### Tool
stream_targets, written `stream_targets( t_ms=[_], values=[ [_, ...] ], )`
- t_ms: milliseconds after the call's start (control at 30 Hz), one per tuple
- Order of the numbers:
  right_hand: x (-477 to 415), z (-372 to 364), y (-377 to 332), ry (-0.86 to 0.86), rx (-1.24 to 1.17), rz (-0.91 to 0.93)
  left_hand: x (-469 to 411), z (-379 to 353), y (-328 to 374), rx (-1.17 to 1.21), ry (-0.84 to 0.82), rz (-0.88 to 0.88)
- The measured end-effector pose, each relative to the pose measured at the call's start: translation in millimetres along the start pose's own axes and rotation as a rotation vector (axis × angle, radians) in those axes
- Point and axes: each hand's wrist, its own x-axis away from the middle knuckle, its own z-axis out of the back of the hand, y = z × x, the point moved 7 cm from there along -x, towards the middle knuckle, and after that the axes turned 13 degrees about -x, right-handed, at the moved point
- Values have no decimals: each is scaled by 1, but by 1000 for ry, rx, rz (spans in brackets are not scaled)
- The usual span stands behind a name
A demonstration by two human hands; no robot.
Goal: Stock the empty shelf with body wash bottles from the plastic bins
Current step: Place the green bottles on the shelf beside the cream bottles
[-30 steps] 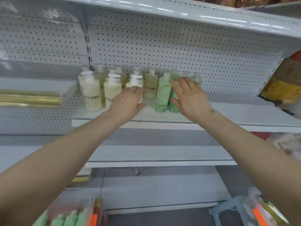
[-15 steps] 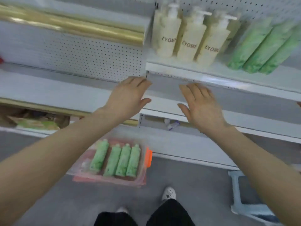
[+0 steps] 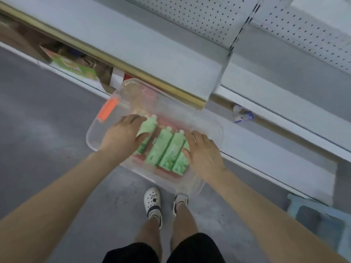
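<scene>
Bottles (image 3: 163,149), four green ones, lie side by side in the bin (image 3: 207,130) on the floor (image 3: 47,139). Left hand (image 3: 123,133) now wraps the leftmost bottle (image 3: 147,130), thumb across it. Right hand (image 3: 203,154) lies over the rightmost bottle (image 3: 180,164); whether it grips, I cannot tell. Half a second ago both hung open, well above the bin.

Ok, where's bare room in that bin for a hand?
Bare: the clear bin's far half, from the bottle caps to its far wall. Crowded: the near half, four green bottles, left hand and right hand on the outer two.
</scene>
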Motion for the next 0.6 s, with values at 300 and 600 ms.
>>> stream_targets(
  t_ms=[300, 600],
  values=[
    [-65, -121, 20, -296, -22, -129, -34, -122, -38, 25, -423, 181],
    [-76, -149, 25, -323, -17, -162, -60, -199, -36, 16, -680, 325]
  ],
)
